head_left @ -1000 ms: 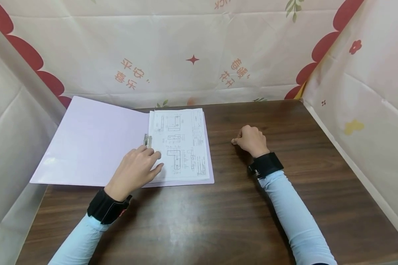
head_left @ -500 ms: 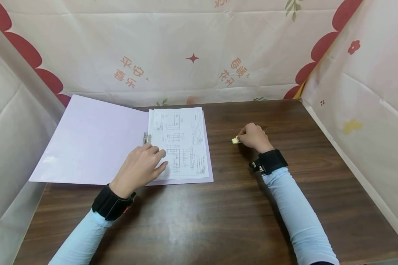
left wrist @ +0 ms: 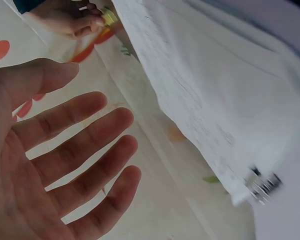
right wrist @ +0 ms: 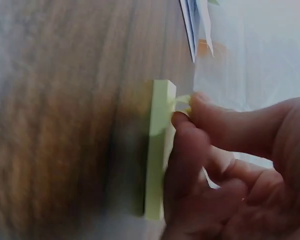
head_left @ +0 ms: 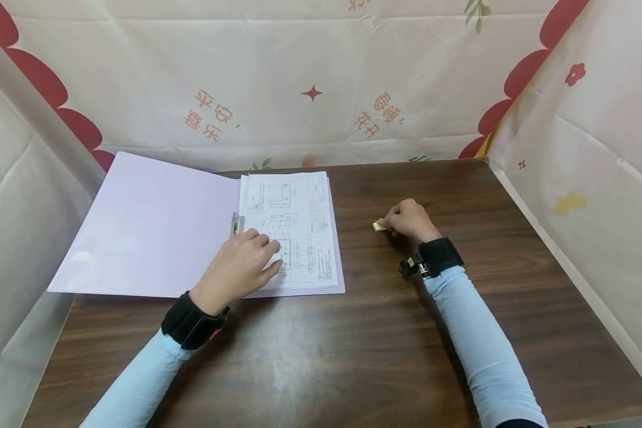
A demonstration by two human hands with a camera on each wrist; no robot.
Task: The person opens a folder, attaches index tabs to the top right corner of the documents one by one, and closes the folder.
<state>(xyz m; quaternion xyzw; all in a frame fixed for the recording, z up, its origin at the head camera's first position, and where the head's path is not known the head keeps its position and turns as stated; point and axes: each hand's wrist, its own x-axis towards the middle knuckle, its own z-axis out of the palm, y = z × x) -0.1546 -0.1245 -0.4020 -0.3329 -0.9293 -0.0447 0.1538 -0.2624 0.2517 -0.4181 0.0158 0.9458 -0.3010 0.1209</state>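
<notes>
My right hand (head_left: 409, 221) is over the table to the right of the folder, thumb and fingers at a small yellow sticky note pad (head_left: 377, 226). In the right wrist view, thumb and forefinger pinch a thin yellow sheet (right wrist: 182, 104) that curves away from the pad (right wrist: 157, 155). Whether the pad touches the table cannot be told. My left hand (head_left: 239, 266) hovers above the lower left of the printed drawings (head_left: 312, 208), holding nothing. Its fingers (left wrist: 85, 142) are spread and nearly straight in the left wrist view. The drawings lie in an opened lilac folder (head_left: 155, 226).
A metal clip (head_left: 238, 223) sits at the folder's spine beside the sheets. The brown wooden table (head_left: 310, 362) reaches right and forward of the folder. Patterned cloth (head_left: 278, 71) hangs behind the table and along both sides.
The right hand drew back slightly, bringing the yellow pad into clearer view, and now pinches its top sheet. The left hand moved right and slightly up across the drawings.
</notes>
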